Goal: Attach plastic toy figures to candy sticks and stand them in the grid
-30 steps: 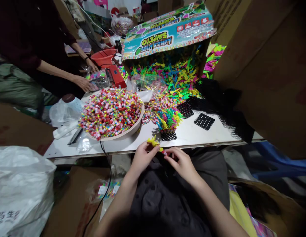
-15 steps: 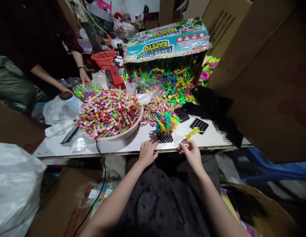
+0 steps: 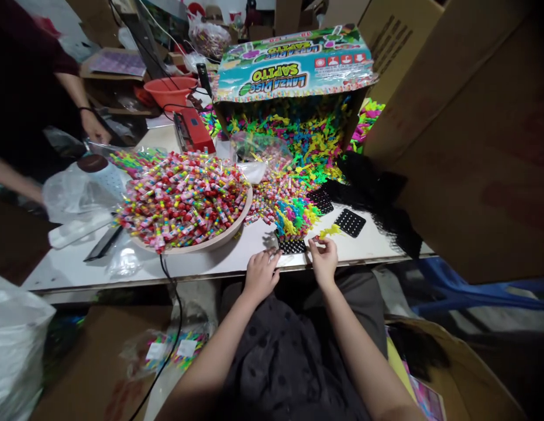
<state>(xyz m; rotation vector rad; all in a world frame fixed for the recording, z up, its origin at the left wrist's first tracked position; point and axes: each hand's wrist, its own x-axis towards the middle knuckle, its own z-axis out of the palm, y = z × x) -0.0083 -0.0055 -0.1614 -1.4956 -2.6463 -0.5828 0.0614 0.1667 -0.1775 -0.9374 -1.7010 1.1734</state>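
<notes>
My right hand [image 3: 324,259] pinches a small yellow plastic toy piece [image 3: 330,231] just right of a black grid holder [image 3: 293,246] packed with upright coloured toy pieces [image 3: 295,213]. My left hand [image 3: 261,273] rests at the table edge with curled fingers touching the left side of that holder. Two empty black grid holders [image 3: 350,222] lie to the right. A round tray [image 3: 237,223] heaped with wrapped candies [image 3: 182,196] stands to the left.
A tipped printed box [image 3: 293,64] spills neon toy pieces [image 3: 305,140] at the back. Another person's arm [image 3: 85,114] works at far left near a red heat sealer [image 3: 190,128] and red bowl [image 3: 169,90]. Big cardboard cartons [image 3: 469,134] stand right; a white sack [image 3: 13,345] lies lower left.
My right hand carried the yellow piece from my lap up to the table and then left toward the filled holder. My left hand let go and settled beside the holder.
</notes>
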